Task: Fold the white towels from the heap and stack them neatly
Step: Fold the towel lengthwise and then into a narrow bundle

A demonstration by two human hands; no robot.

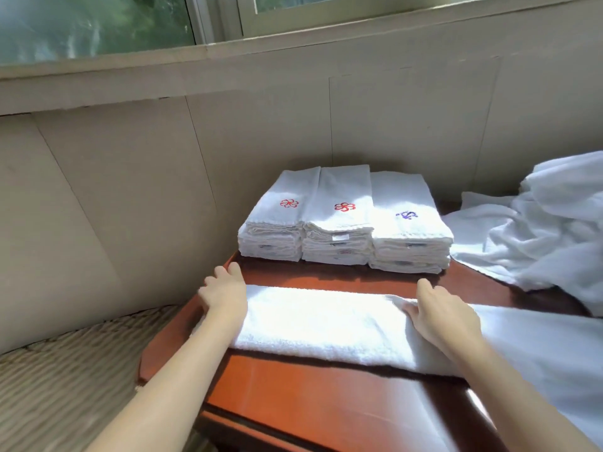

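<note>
Red-brown wooden table (pixel 293 386) under a window. White towel (pixel 326 324) lies as a long band across it; left hand (pixel 225 295) flat, open on its left end, right hand (pixel 443 318) pressing mid-band, gripping nothing. Risk: the overhanging right end drags the fold askew.

Both bare forearms reach forward from the near side of the table, angled slightly toward each other. The left hand (pixel 225 296) lies flat, palm down, fingers together and stretched out, near the table's left edge. The right hand (pixel 440 316) sits toward the middle of the table, palm down, its fingers spread a little and pressed down, the thumb pointing left. The two hands stay well apart, at about the same depth.
</note>
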